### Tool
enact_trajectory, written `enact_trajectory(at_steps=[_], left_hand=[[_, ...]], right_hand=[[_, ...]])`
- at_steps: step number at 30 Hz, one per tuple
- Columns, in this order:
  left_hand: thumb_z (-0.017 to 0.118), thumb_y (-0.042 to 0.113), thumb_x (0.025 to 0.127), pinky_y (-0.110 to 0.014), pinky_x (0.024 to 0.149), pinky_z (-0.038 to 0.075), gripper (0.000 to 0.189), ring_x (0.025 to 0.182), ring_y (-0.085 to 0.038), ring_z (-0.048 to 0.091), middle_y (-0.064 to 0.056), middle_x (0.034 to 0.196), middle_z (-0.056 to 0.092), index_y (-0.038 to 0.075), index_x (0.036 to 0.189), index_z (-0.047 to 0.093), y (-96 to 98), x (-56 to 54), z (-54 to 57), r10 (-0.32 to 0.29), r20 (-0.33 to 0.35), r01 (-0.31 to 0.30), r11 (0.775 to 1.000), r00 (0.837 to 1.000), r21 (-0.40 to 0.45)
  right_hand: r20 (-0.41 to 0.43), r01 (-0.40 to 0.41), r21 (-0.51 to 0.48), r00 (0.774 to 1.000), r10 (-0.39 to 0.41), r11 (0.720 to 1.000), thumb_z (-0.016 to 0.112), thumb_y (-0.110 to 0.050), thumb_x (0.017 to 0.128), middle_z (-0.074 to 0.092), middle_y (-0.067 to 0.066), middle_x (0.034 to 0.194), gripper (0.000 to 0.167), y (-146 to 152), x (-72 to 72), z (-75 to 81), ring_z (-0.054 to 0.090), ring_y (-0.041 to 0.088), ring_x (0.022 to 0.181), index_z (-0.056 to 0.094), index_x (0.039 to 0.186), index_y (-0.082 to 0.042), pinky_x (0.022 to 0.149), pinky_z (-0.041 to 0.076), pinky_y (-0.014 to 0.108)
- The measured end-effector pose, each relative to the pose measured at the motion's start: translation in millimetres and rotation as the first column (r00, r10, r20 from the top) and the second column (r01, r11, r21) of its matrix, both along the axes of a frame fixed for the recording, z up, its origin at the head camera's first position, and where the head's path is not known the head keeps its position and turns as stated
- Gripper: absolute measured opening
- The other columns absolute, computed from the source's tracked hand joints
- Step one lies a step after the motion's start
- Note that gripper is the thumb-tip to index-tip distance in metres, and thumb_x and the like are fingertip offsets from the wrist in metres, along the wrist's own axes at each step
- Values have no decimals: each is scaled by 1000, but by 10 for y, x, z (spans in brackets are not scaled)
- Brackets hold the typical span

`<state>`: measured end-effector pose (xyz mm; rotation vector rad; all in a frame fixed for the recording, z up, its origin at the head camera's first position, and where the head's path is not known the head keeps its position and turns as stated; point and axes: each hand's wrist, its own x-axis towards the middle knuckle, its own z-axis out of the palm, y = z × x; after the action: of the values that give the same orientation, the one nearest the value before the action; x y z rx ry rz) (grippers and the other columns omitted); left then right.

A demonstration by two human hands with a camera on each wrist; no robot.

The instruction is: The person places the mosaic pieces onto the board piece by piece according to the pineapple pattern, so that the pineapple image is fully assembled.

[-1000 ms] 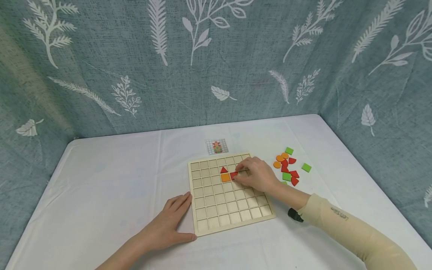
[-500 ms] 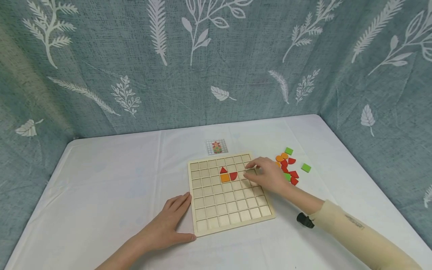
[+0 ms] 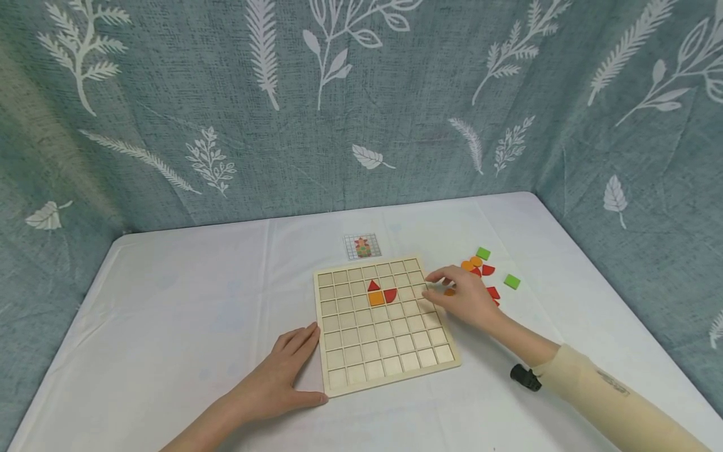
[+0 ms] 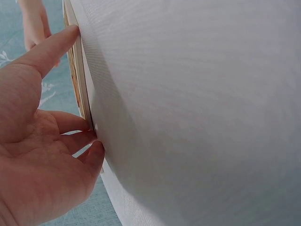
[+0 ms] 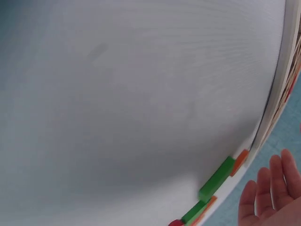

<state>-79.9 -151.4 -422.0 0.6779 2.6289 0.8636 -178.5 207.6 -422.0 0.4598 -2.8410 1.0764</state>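
So far, only three coloured pieces, a red triangle (image 3: 374, 285), an orange square (image 3: 376, 298) and a red quarter-round (image 3: 390, 294), sit in the pale wooden grid board (image 3: 384, 326); most cells lie bare. Fingers loosely spread, the right hand (image 3: 464, 296) hovers over the loose red, orange and green pieces (image 3: 486, 276), holding nothing visible. With flat fingers, the left hand (image 3: 279, 376) steadies the board's edge.

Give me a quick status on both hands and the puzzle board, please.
Left hand flat, bracing grid board. Right hand open over loose pieces, holding nothing. Three pieces seated. Nothing obstructing.
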Motion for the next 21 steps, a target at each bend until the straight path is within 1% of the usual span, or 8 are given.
enact_trajectory(at_steps=[7, 14, 19, 21], left_hand=[[76, 52, 79, -55, 107, 31, 104, 141, -36, 21, -16, 158, 23, -4, 151, 27, 15, -2, -14, -3, -1, 3, 1000, 1000, -12], [76, 52, 79, -56, 107, 31, 104, 141, -37, 21, -16, 159, 22, -4, 151, 27, 21, -6, -12, -5, 3, 5, 1000, 1000, -12], [76, 51, 79, -56, 108, 30, 104, 142, -36, 20, -15, 159, 22, -4, 151, 26, 28, -3, -10, 5, 17, -5, 1000, 1000, -9], [77, 51, 79, -56, 108, 30, 104, 142, -36, 20, -15, 159, 22, -4, 151, 26, 30, 0, -12, 9, 21, -9, 1000, 1000, -10]], right_hand=[[-28, 12, 17, 1000, -12, 1000, 80, -21, 81, 70, 2, 102, 27, 112, 29, -5, 61, 21, 91, 72, 105, -9, 77, 50, 37], [11, 35, -9, 999, -35, 999, 79, -20, 83, 68, 4, 103, 29, 259, 34, -11, 59, 24, 93, 71, 109, -8, 79, 49, 40], [41, 53, -28, 998, -52, 998, 79, -19, 83, 67, 8, 103, 35, 387, 9, 18, 57, 23, 88, 69, 113, -5, 76, 47, 35], [40, 55, -23, 998, -54, 998, 79, -17, 83, 67, 10, 102, 35, 436, -8, 23, 57, 23, 87, 68, 114, -4, 75, 48, 33]])
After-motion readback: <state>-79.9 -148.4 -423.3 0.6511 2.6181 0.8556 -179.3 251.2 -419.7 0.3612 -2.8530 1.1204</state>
